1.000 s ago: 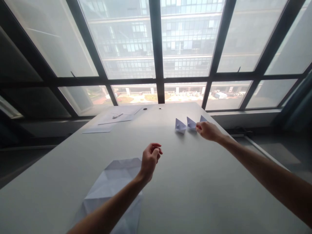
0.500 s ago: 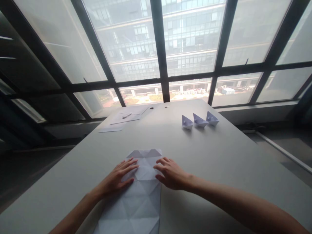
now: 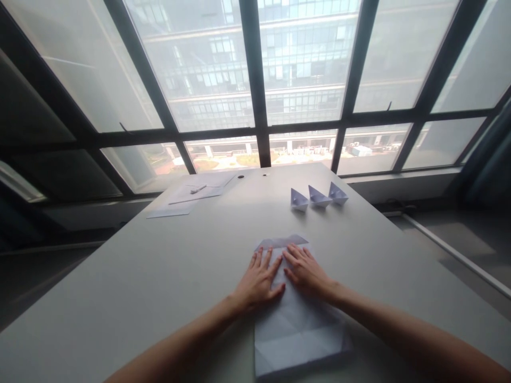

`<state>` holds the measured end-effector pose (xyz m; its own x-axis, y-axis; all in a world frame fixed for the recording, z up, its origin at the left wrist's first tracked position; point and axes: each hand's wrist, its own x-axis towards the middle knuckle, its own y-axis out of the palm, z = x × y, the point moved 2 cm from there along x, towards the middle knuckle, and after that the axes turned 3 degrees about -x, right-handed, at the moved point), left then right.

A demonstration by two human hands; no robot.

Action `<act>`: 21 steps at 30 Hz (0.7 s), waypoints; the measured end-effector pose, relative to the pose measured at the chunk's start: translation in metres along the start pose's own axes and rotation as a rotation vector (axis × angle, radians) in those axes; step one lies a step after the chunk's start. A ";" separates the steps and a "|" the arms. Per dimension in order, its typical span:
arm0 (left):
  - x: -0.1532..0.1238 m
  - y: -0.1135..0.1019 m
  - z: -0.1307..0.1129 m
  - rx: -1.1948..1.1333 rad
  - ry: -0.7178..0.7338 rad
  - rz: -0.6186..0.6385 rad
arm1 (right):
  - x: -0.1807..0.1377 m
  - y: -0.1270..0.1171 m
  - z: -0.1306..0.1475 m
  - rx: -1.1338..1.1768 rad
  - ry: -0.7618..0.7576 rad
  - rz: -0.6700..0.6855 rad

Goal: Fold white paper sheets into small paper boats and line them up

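A long sheet of white paper point(image 3: 297, 335), marked with crossing creases, lies on the table close to me. Its far end has corners folded in to slanted edges. My left hand point(image 3: 259, 279) rests on the paper's left side, palm down with fingers spread. Beside it, my right hand point(image 3: 305, 268) lies on the right side, its fingers stretched out over the sheet. Both hands press near the far end and cover part of the creases there.
Three folded white paper boats point(image 3: 318, 198) stand in a row at the far right of the white table point(image 3: 191, 276). Flat paper sheets point(image 3: 170, 207) lie at the far left, with a small white pen-like object point(image 3: 198, 189) on top. Large windows rise behind the table.
The creased paper has shifted right and turned, and its near end now shows. Both hands have moved right with it and come closer together, lying flatter. The view has swung slightly.
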<state>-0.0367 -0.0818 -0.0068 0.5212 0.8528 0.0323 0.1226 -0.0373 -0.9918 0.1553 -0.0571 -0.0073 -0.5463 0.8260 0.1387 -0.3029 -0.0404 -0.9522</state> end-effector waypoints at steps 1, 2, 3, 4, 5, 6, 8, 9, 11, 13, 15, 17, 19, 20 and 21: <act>0.010 0.001 -0.005 -0.006 0.003 -0.001 | -0.003 -0.001 -0.011 -0.013 0.037 0.004; 0.019 0.000 -0.009 -0.009 0.015 -0.001 | -0.006 -0.003 -0.021 -0.024 0.073 0.000; 0.025 0.000 -0.011 -0.009 0.030 -0.001 | -0.009 -0.005 -0.030 -0.032 0.092 -0.002; 0.030 -0.001 -0.012 -0.010 0.043 -0.001 | -0.011 -0.007 -0.037 -0.038 0.099 -0.005; 0.033 -0.003 -0.012 -0.011 0.052 -0.003 | -0.012 -0.009 -0.042 -0.042 0.098 -0.009; 0.035 -0.004 -0.011 -0.016 0.061 0.004 | -0.014 -0.010 -0.046 -0.045 0.093 -0.013; 0.035 -0.007 -0.009 -0.024 0.079 0.031 | -0.015 -0.010 -0.049 -0.051 0.085 -0.018; 0.034 -0.009 -0.008 -0.025 0.078 0.036 | -0.015 -0.009 -0.049 -0.053 0.086 -0.018; 0.031 -0.011 -0.007 -0.027 0.069 0.050 | -0.014 -0.007 -0.049 -0.057 0.091 -0.011; 0.030 -0.013 -0.006 -0.030 0.059 0.062 | -0.013 -0.006 -0.048 -0.056 0.091 -0.004; 0.028 -0.014 -0.005 -0.038 0.057 0.075 | -0.013 -0.006 -0.049 -0.052 0.085 0.002; 0.028 -0.015 -0.004 -0.045 0.057 0.082 | -0.014 -0.008 -0.051 -0.047 0.059 0.015; 0.028 -0.015 -0.003 -0.048 0.055 0.081 | -0.016 -0.011 -0.054 -0.049 0.039 0.026; 0.028 -0.015 -0.002 -0.049 0.053 0.080 | -0.017 -0.012 -0.056 -0.057 0.051 0.022; 0.028 -0.014 -0.002 -0.051 0.051 0.080 | -0.018 -0.013 -0.058 -0.066 0.082 0.012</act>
<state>-0.0227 -0.0585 0.0085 0.5736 0.8182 -0.0394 0.1210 -0.1322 -0.9838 0.2147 -0.0384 -0.0131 -0.4832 0.8689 0.1068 -0.2428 -0.0157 -0.9700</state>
